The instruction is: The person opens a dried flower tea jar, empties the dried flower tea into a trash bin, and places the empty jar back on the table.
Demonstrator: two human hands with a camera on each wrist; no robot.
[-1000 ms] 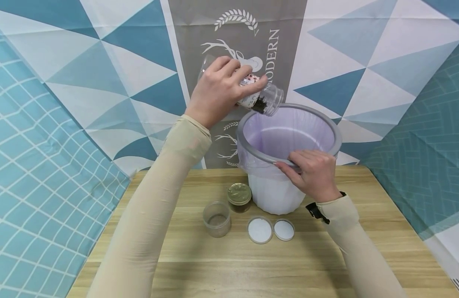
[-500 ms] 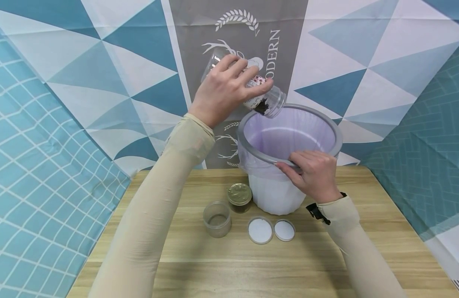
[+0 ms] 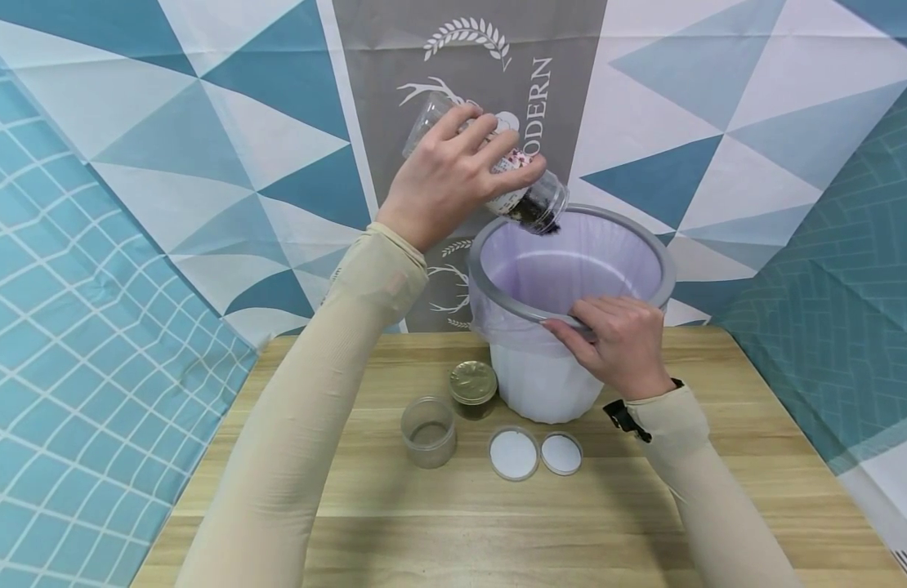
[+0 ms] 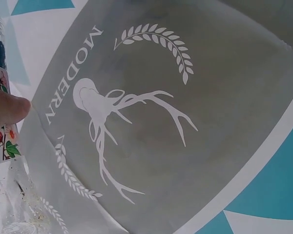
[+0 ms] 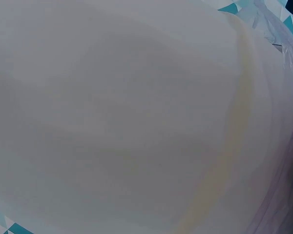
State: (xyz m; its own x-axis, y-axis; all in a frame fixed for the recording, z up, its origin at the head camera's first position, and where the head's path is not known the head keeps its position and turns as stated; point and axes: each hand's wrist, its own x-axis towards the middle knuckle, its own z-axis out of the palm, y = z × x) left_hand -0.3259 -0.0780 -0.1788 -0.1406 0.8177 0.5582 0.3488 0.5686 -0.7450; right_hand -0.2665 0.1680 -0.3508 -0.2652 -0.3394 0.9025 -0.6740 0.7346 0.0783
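My left hand grips a clear jar with a flowered label, tilted so its mouth points down and right over the bin. Dark, leaf-like bits are bunched at the mouth. In the left wrist view the thumb lies across the label. A white trash bin, lined with a thin purple bag, stands upright at the back. On its grey rim, my right hand curls its fingers over the front. The bin's wall fills most of the right wrist view.
Left of the bin stand a gold-lidded jar and an open clear tub. Two round white lids lie in front of the bin on the wooden table. Patterned cloth hangs close behind.
My left hand has shifted slightly right and tipped the jar further down. The dark bits have slid to its mouth. My right hand stays on the rim.
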